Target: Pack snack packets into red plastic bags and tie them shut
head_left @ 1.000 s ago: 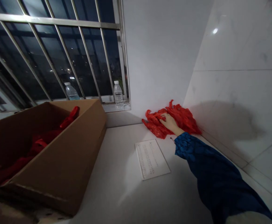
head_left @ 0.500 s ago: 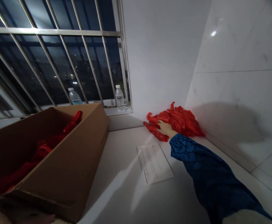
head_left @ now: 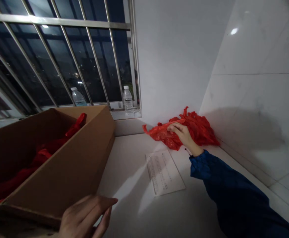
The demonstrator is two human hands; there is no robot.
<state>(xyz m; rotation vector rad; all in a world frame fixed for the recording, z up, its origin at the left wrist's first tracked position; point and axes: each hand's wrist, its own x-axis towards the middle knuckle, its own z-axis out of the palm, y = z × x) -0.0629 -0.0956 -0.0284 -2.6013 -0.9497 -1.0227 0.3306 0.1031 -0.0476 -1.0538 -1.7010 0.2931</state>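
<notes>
My right hand (head_left: 181,131), in a blue sleeve (head_left: 223,181), pinches a red plastic bag (head_left: 159,132) and lifts part of it off the surface. Behind and to the right of that hand lies a heap of crumpled red plastic bags (head_left: 203,127) against the wall corner. My left hand (head_left: 86,215) hovers low in the view beside the cardboard box (head_left: 85,155). Its fingers are bent, with the thumb apart from the forefinger, and nothing shows between them. More red plastic (head_left: 76,127) lies inside the box.
A printed sheet (head_left: 165,173) lies on the white surface (head_left: 124,158) between box and bags. Two clear bottles, one upright (head_left: 127,100) and one leaning (head_left: 78,97), stand by the window behind metal bars (head_left: 94,62). A tiled wall (head_left: 258,99) borders the right side.
My right hand has closed on a bag at the heap and drawn it up, spreading its end to the left. My left hand has come into view at the bottom.
</notes>
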